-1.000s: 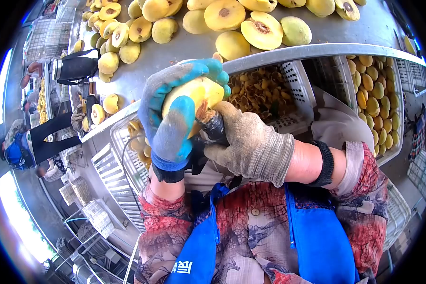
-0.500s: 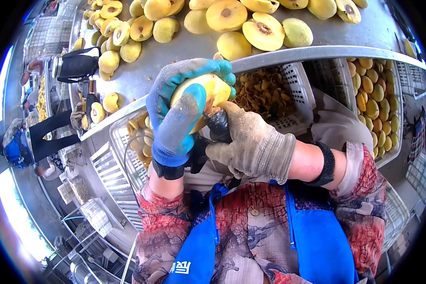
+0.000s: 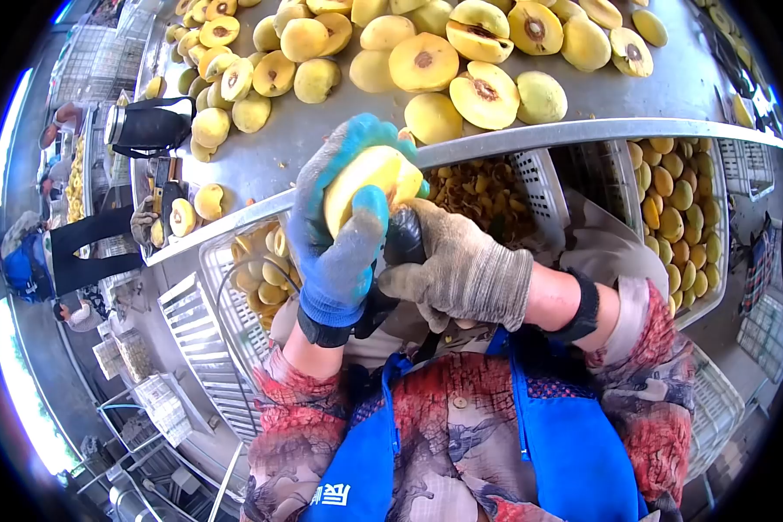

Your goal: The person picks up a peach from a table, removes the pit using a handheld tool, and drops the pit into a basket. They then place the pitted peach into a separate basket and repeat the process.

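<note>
My left hand (image 3: 329, 265), in a blue and teal coated glove, is wrapped round a yellow peach (image 3: 363, 181). The thumb presses on its near side and the fingers curl over the far side. My right hand (image 3: 469, 261), in a worn grey-beige knit glove, is closed round a black-handled tool (image 3: 403, 237) held against the peach's lower right side. The tool's working end is hidden. Both hands are close together in front of my chest, just short of the metal table (image 3: 348, 111). Halved peaches (image 3: 485, 94) with brown pits showing lie on it, beyond my hands.
Below the table edge stands a white crate (image 3: 543, 196) with brownish-yellow scraps (image 3: 471, 193). Crates of whole peaches (image 3: 683, 204) and pieces (image 3: 265, 274) flank it. A black flask (image 3: 152, 124) lies on the table's left. Co-workers, one with a blue backpack (image 3: 26, 267), are at left.
The peach has turned in my left hand, and the brown patch beside the tool no longer shows. Both hands sit slightly lower relative to the table edge. The whole view has shifted a little.
</note>
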`<control>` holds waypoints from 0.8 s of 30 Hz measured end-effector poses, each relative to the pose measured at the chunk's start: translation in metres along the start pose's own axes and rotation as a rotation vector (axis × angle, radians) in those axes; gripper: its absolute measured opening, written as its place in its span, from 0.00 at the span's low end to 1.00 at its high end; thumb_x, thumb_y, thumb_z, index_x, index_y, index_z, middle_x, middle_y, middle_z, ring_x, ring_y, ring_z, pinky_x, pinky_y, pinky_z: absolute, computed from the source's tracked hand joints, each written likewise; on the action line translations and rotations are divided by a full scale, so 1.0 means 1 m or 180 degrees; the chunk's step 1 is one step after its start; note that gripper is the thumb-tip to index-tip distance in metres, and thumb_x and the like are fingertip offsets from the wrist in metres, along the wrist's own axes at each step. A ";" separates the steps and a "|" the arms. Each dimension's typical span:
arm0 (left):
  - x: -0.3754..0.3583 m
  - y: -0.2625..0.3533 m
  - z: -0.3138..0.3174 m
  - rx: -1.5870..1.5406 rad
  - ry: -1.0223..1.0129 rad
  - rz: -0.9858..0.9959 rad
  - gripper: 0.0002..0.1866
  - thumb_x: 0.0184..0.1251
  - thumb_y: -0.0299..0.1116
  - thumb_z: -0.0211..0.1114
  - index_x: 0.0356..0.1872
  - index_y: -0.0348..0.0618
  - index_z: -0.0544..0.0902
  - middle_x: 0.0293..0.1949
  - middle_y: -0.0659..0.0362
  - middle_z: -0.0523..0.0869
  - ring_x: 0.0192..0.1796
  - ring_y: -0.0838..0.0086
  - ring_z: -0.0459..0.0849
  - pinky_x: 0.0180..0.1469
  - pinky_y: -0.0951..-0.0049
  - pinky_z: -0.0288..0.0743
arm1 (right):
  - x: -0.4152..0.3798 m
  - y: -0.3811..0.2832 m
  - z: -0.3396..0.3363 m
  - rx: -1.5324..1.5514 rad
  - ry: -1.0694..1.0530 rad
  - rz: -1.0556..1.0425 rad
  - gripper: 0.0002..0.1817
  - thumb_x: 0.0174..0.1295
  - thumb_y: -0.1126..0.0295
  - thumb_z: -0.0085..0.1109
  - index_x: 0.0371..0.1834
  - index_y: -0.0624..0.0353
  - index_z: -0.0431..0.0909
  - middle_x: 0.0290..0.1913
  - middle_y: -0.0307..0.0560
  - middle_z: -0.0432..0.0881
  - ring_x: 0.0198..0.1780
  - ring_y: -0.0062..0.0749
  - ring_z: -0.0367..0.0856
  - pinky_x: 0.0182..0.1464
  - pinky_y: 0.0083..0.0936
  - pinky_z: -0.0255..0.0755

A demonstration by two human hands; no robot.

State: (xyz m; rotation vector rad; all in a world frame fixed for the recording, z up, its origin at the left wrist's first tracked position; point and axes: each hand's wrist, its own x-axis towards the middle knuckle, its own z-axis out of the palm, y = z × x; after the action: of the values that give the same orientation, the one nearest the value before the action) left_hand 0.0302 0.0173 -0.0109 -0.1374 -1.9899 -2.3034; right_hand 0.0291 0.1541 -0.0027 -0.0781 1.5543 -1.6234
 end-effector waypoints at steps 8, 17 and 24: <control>-0.003 0.007 -0.011 0.0804 -0.0553 0.0431 0.26 0.57 0.26 0.63 0.58 0.31 0.70 0.55 0.45 0.77 0.54 0.61 0.79 0.56 0.65 0.73 | -0.021 -0.016 -0.010 0.1093 -0.0959 0.0715 0.25 0.54 0.67 0.60 0.54 0.59 0.62 0.13 0.41 0.72 0.10 0.25 0.71 0.08 0.21 0.64; 0.002 0.020 -0.004 0.0167 -0.0777 -0.0147 0.22 0.57 0.35 0.66 0.52 0.34 0.75 0.45 0.51 0.80 0.44 0.67 0.82 0.48 0.68 0.77 | -0.028 -0.021 0.004 0.0720 -0.0430 0.0612 0.30 0.50 0.75 0.57 0.57 0.63 0.58 0.15 0.45 0.75 0.08 0.30 0.72 0.06 0.25 0.65; 0.005 0.038 -0.010 -0.0038 -0.1275 -0.0274 0.27 0.55 0.42 0.72 0.50 0.35 0.76 0.45 0.49 0.82 0.43 0.67 0.83 0.50 0.67 0.77 | -0.031 -0.005 0.007 0.0932 -0.1214 0.0173 0.14 0.54 0.69 0.57 0.39 0.63 0.65 0.11 0.45 0.72 0.08 0.31 0.73 0.06 0.22 0.68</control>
State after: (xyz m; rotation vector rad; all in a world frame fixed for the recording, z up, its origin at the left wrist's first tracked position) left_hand 0.0306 0.0019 0.0256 -0.5661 -2.1927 -2.5011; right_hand 0.0493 0.1663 0.0186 -0.1748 1.0146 -1.6626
